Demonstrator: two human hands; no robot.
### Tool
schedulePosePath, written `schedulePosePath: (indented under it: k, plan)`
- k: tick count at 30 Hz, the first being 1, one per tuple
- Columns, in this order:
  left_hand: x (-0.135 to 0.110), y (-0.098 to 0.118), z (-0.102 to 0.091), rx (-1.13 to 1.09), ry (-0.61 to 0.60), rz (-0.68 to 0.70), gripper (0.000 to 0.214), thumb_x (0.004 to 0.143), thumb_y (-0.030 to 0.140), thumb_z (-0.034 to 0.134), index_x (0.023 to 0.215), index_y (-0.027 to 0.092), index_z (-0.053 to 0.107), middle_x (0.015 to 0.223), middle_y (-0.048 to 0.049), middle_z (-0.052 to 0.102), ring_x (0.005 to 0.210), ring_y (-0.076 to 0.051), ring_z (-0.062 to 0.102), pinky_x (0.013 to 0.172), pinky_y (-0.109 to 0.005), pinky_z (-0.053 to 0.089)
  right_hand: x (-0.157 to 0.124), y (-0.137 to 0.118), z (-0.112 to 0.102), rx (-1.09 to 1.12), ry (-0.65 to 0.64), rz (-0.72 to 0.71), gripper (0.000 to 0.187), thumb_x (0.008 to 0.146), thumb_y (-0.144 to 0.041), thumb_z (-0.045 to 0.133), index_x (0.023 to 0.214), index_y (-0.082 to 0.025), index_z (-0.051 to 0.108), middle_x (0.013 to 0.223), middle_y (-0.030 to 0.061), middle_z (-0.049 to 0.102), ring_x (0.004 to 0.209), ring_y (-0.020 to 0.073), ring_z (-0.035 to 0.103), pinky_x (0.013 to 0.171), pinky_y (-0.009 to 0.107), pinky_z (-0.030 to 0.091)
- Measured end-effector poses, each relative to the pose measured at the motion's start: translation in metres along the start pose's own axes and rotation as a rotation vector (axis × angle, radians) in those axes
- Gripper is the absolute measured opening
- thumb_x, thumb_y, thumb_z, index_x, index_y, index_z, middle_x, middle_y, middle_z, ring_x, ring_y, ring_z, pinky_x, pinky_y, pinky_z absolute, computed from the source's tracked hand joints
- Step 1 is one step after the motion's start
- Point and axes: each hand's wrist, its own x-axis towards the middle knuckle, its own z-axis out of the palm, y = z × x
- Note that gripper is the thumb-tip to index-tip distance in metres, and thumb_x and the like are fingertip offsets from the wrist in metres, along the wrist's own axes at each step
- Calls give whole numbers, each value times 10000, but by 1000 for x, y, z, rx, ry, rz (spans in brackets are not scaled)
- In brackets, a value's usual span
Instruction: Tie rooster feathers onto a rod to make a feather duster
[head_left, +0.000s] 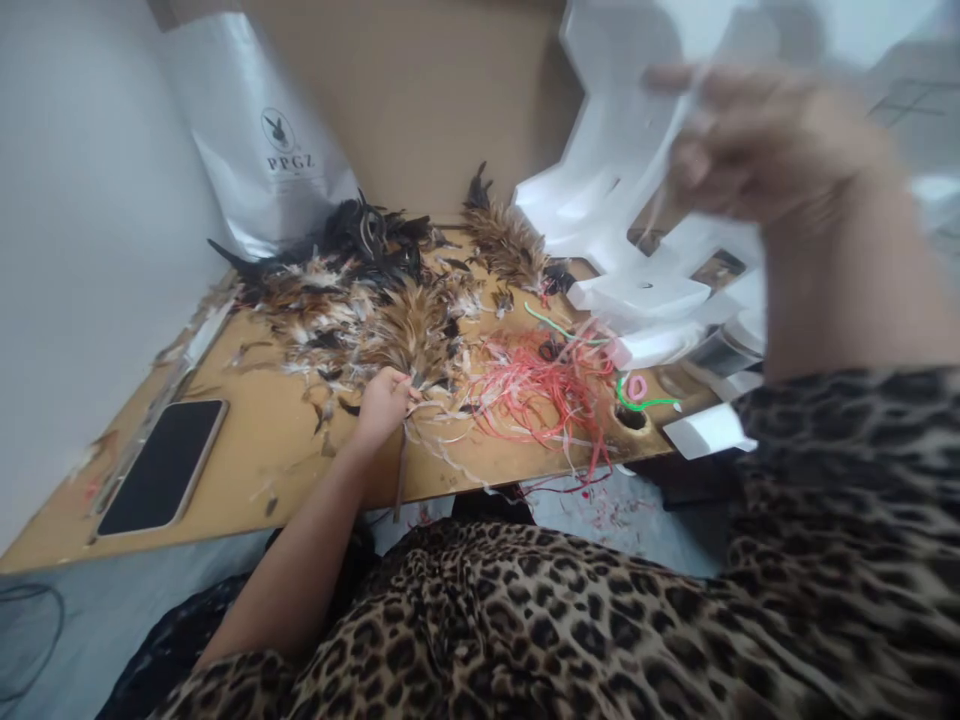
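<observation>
My left hand (385,408) is closed at the table's front edge, pinching the lower end of a brown feather bundle (411,325) that fans out away from me. Pale thin strands (442,412) trail to the right from beside its fingertips. High on the right, my right hand (757,150) is raised well above the table and smeared by motion. A faint whitish streak runs by its fingers, too blurred to tell if it is held. Loose brown and black feathers (322,300) lie heaped behind my left hand. A tangle of red strings (544,385) lies right of it.
A dark-screened phone (163,467) lies on the table's left side. Behind the feathers stands a silvery-white bag (262,120). White moulded foam or plastic pieces (637,290) crowd the right, near green cords (637,405) and a hole (631,417) in the tabletop.
</observation>
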Motion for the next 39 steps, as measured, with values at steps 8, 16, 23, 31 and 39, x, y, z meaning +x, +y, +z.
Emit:
schedulePosePath:
  k: [8, 16, 23, 31, 39]
  plan:
    - [1, 8, -13, -273, -148, -250, 200, 723, 233, 689, 768, 142, 517, 780, -94, 719, 643, -155, 679, 607, -240, 481, -40, 144, 164, 84, -534, 93, 743, 778, -126, 571, 1453, -220, 274, 716, -10, 709, 411, 50, 503, 409, 146, 411]
    - [0, 2, -16, -481, -130, -295, 193, 731, 207, 701, 758, 142, 521, 864, -90, 721, 713, -129, 679, 634, -208, 467, -46, 191, 245, -401, -470, -1, 778, 814, -125, 491, 1498, -157, 121, 726, 15, 697, 616, 114, 609, 640, 211, 455]
    - [-3, 4, -11, -520, -109, -228, 168, 671, 194, 722, 701, 129, 570, 663, -22, 647, 605, -82, 585, 600, -191, 440, -55, 188, 276, -918, -485, 30, 752, 844, -218, 453, 1503, -163, 95, 1091, 171, 666, 945, 271, 646, 766, 335, 460]
    - [3, -8, -4, -427, -116, -32, 162, 629, 224, 667, 627, 147, 525, 543, 20, 539, 498, -68, 447, 506, -188, 325, -52, 194, 276, -706, -446, 54, 802, 799, -214, 541, 1496, -170, 146, 1052, 121, 681, 928, 223, 635, 766, 288, 456]
    - [6, -21, -8, -325, -42, -24, 223, 606, 308, 676, 655, 158, 519, 556, 24, 547, 486, -71, 434, 513, -202, 316, -17, 175, 155, 134, -72, 202, 409, 835, -300, 577, 1224, -176, 540, 802, 34, 688, 520, 74, 543, 464, 189, 404]
